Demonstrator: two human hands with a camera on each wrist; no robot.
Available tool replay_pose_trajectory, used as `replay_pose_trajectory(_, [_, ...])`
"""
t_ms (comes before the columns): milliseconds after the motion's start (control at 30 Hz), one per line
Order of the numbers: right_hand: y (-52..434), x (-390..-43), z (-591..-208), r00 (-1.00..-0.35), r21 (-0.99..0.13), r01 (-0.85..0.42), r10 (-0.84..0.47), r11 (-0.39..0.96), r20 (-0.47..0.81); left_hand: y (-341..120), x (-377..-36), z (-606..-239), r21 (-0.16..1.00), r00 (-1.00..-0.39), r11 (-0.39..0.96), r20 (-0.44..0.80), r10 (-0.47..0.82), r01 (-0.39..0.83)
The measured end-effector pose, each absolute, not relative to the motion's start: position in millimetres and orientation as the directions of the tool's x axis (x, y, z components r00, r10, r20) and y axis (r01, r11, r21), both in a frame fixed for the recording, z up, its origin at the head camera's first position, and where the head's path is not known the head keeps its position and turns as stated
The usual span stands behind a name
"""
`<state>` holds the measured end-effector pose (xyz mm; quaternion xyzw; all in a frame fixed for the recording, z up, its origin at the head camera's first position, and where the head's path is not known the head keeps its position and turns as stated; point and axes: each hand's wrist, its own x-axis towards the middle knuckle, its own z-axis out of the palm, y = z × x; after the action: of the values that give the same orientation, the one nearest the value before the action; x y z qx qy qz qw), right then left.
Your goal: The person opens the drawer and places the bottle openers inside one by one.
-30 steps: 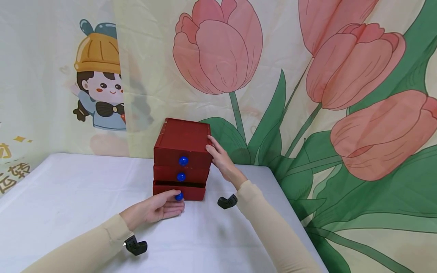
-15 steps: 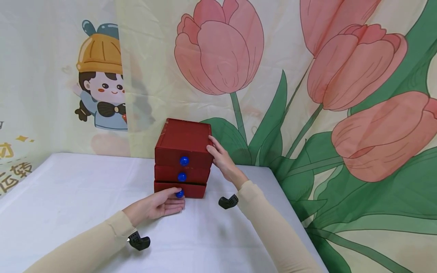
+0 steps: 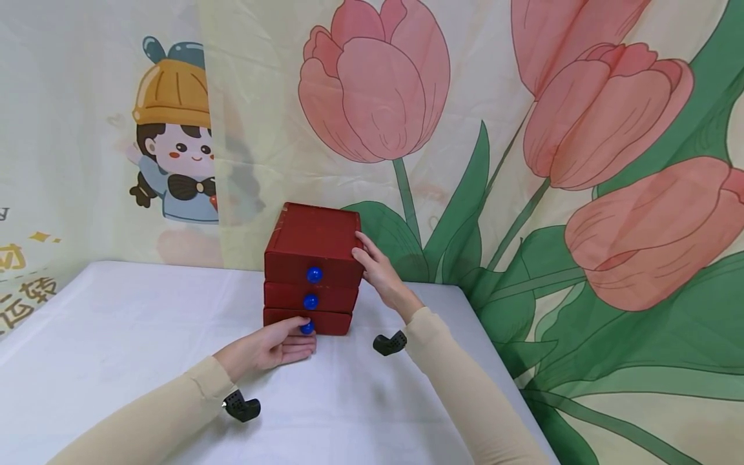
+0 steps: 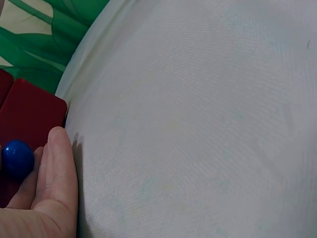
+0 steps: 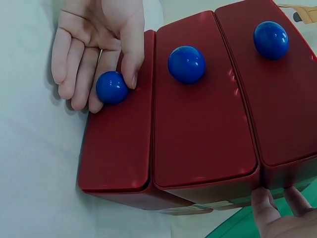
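Note:
A small dark red chest [image 3: 310,242] with three drawers stands on the white-covered table [image 3: 116,336]. Each drawer front carries a blue knob. My left hand [image 3: 305,332] lies palm up at the bottom drawer and pinches its knob [image 5: 112,87] between thumb and index finger. In the left wrist view that knob [image 4: 17,158] shows beside the fingers [image 4: 57,173]. All three drawer fronts [image 5: 198,124] sit flush. My right hand [image 3: 363,258] presses straight fingers against the chest's right side near the top; only its fingertips [image 5: 277,208] show in the right wrist view.
The table's right edge [image 3: 482,329] runs close beside the chest. A printed cloth backdrop with tulips [image 3: 378,84] and a cartoon figure [image 3: 174,142] hangs just behind it. Bare white cloth spreads left and in front of the chest.
The bottom drawer stood slightly out with a dark gap above it; it has slid in flush. My left hand moved forward with the knob. The right hand stayed put.

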<state>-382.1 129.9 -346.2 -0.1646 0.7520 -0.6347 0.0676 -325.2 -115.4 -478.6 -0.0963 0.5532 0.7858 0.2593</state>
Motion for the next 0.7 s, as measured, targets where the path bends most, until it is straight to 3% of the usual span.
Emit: replay_pose_trajectory(700, [128.8,-383.1,-345.4,-0.939,-0.978,-0.154,-0.33,0.144,0.099,-110.3,-330.0,-478.7,0.791,-0.854,-0.327,-0.444,0.272,-0.516])
